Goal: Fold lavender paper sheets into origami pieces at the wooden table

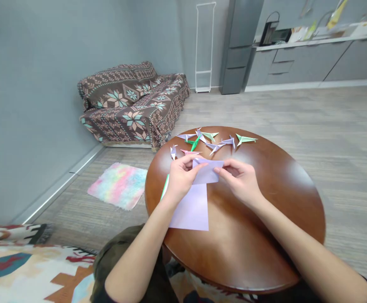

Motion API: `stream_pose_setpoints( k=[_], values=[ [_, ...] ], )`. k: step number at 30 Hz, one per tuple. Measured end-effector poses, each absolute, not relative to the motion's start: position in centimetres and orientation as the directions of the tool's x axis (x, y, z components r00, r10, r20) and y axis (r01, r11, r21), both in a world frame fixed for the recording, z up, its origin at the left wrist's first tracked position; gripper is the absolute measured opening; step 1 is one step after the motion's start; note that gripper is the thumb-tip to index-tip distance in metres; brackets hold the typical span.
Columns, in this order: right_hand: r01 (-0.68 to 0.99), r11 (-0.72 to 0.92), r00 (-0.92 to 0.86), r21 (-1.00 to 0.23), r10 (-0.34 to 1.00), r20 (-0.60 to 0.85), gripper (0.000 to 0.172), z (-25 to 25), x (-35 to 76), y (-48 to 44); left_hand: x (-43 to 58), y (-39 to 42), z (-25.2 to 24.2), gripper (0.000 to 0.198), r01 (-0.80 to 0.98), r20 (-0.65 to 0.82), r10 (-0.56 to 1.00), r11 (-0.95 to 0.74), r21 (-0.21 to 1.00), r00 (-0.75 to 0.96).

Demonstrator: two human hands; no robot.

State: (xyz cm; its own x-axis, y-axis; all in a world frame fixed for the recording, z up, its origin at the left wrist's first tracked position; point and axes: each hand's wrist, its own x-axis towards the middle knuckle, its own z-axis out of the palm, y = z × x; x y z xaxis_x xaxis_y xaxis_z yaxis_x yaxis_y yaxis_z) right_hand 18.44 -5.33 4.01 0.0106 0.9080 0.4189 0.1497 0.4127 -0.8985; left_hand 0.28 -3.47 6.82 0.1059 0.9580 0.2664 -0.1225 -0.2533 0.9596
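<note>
A small folded piece of lilac paper (206, 173) is held up above the round table between both hands. My left hand (183, 174) pinches its left side, thumb in front. On the right edge, my right hand (238, 176) grips it between thumb and fingers. Beneath lies a larger flat sheet of lilac paper (192, 210), partly covered by my left hand and forearm. The edge of a green sheet (165, 187) shows left of my left hand. Beyond the hands are several folded paper figures, among them a dark green one (193, 143) and a pink one (191, 152).
The glossy brown round table (265, 210) stands before me. A patterned, cloth-covered sofa (133, 105) is at the back left, with a fluffy pastel rug (118, 185) on the floor. A grey fridge (240, 46) and kitchen cabinets (312, 61) line the far wall.
</note>
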Motion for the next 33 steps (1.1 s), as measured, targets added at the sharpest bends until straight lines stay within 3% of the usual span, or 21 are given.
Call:
stream_pose_setpoints(
  k=[33],
  values=[
    [0.134,0.458,0.038,-0.879,0.884,0.467,0.016,3.53,18.43,-5.24,-0.63,-2.63,5.97,0.011,-0.128,0.303,0.951,-0.294,0.947,0.055]
  ],
)
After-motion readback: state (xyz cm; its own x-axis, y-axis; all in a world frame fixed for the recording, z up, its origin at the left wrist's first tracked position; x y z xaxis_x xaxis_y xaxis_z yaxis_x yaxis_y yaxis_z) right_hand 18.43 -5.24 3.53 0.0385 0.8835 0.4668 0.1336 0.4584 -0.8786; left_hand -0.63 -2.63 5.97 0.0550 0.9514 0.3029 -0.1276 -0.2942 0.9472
